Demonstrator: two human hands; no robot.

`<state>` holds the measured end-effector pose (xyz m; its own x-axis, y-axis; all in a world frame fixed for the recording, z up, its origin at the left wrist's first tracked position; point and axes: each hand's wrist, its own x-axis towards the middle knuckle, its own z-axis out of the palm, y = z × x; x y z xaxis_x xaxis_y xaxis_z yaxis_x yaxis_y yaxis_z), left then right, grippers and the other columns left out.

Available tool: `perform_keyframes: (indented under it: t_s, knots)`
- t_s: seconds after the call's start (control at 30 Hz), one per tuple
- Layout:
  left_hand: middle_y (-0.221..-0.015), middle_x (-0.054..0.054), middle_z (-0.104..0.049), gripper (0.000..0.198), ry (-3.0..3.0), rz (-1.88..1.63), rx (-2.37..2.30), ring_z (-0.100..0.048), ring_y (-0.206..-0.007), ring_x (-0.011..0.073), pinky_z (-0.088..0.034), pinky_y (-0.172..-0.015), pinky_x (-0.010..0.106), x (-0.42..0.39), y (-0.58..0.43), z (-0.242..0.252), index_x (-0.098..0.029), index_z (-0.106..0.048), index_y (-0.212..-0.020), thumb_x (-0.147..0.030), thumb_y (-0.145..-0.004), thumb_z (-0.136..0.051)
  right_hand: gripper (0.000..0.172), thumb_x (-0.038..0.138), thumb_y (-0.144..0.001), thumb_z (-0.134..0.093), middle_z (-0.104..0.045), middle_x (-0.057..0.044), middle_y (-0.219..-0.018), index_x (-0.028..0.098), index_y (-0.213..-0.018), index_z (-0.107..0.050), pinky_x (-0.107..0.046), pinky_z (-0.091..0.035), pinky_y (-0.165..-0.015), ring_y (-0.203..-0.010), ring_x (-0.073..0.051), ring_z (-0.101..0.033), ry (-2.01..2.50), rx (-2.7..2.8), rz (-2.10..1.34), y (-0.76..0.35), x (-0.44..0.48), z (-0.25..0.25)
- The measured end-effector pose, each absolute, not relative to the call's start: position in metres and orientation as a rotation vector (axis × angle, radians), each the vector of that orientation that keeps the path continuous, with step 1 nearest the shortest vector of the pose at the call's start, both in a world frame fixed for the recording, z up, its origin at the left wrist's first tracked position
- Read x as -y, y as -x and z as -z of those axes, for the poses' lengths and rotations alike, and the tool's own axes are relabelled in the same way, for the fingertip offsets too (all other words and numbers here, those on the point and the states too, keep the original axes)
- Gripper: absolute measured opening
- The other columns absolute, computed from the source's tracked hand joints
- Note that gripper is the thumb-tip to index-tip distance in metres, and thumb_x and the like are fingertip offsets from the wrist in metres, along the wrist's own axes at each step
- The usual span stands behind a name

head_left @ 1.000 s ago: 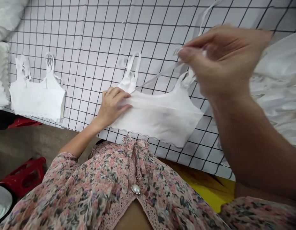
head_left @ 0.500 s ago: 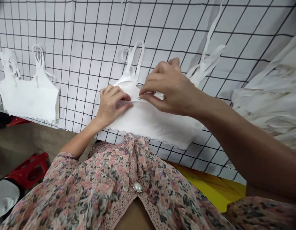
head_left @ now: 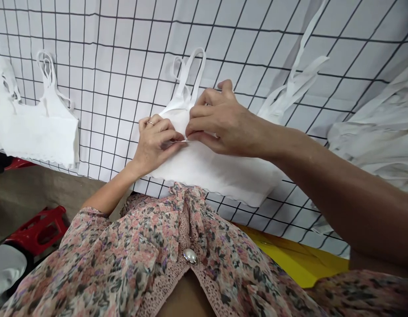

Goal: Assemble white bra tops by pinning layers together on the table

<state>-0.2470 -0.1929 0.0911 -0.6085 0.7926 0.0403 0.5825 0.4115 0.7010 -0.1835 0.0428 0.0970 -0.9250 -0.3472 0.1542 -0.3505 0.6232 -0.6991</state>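
A white camisole crop top with a scalloped hem lies flat on a white board printed with a black grid. My left hand, with a ring on one finger, pinches the top's fabric near its upper edge. My right hand pinches the same fabric just beside it, and the fingertips of both hands nearly meet. A thin pale strip shows between them. One pair of straps points up past my fingers, and the other strap lies loose at the right. Another white top lies folded flat at the left.
A heap of white garments lies at the right of the board. My floral blouse with a pearl brooch fills the bottom of the view. A red plastic stool stands on the floor at lower left, and a yellow sheet shows lower right.
My right hand has come down from holding a strap high at the right and now pinches the fabric beside my left hand. The left fingers have curled into a pinch.
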Motion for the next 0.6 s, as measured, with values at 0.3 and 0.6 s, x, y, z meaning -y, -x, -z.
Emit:
perform_keyframes:
  t_s: [0.3, 0.6]
  knots:
    - [-0.085, 0.000, -0.067, 0.023, -1.196, -1.033, -2.332, -0.058, -0.098, 0.0238, -0.035, -0.108, 0.048, 0.192, 0.249, -0.090, -0.028, -0.077, -0.089, -0.047, -0.102, -0.078, 0.050, 0.055, -0.115, -0.044, -0.063, -0.004, -0.080, 0.026, -0.083, -0.069, -0.065, -0.043, -0.110, -0.110, -0.030, -0.064, -0.583, 2.807, -1.299, 0.183, -0.035, -0.099]
    - [-0.088, -0.002, -0.068, 0.023, -1.189, -0.905, -2.384, -0.058, -0.097, 0.0211, -0.034, -0.108, 0.045, 0.190, 0.247, -0.091, -0.025, -0.075, -0.089, -0.042, -0.105, -0.074, 0.036, 0.038, -0.116, -0.050, -0.065, -0.002, -0.084, 0.025, -0.092, -0.072, -0.065, -0.040, -0.115, -0.108, -0.026, -0.063, -0.671, 2.774, -1.163, 0.177, -0.032, -0.095]
